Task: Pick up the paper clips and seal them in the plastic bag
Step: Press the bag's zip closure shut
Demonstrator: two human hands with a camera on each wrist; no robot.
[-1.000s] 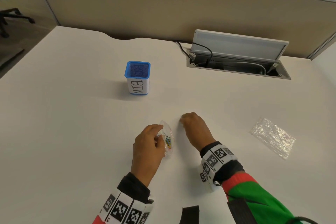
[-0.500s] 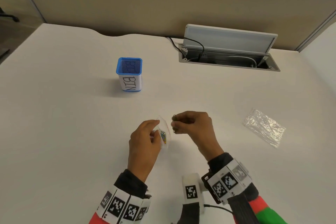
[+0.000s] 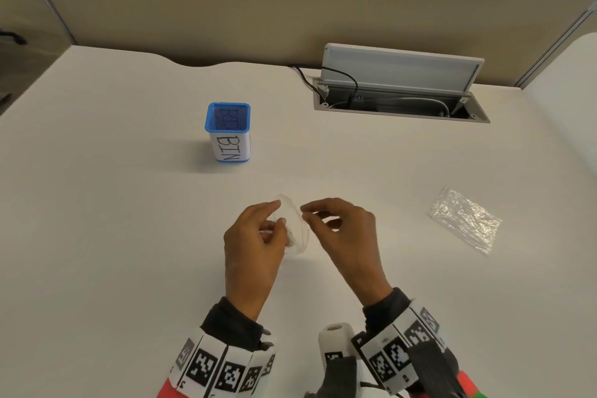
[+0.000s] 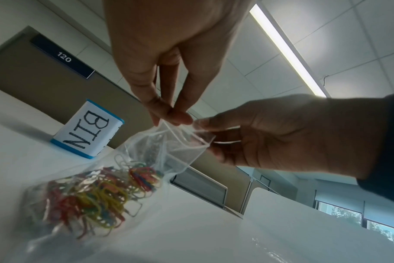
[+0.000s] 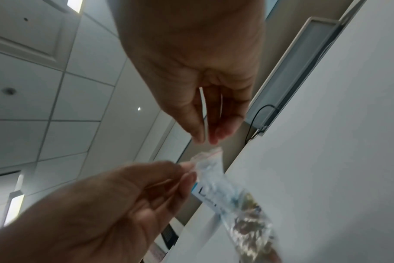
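A small clear plastic bag (image 3: 297, 233) stands on the white table between my hands, with its mouth up and open. Several coloured paper clips (image 4: 90, 194) lie bunched in its bottom. My left hand (image 3: 279, 212) pinches the top edge of the plastic bag (image 4: 146, 151) between thumb and fingers. My right hand (image 3: 305, 213) is right at the mouth from the other side. In the right wrist view my right hand (image 5: 205, 140) pinches a thin white paper clip (image 5: 204, 110) just above the bag (image 5: 214, 185), while my left hand (image 5: 189, 170) holds the bag's rim.
A blue mesh cup labelled BIN (image 3: 227, 132) stands behind my hands, to the left. A second crinkled clear bag (image 3: 465, 220) lies flat to the right. An open cable box (image 3: 400, 97) with wires sits at the back, against the partition.
My right hand rose off the table beside the bag and came to the bag's mouth with a clip pinched in its fingers. My left hand kept hold of the bag.
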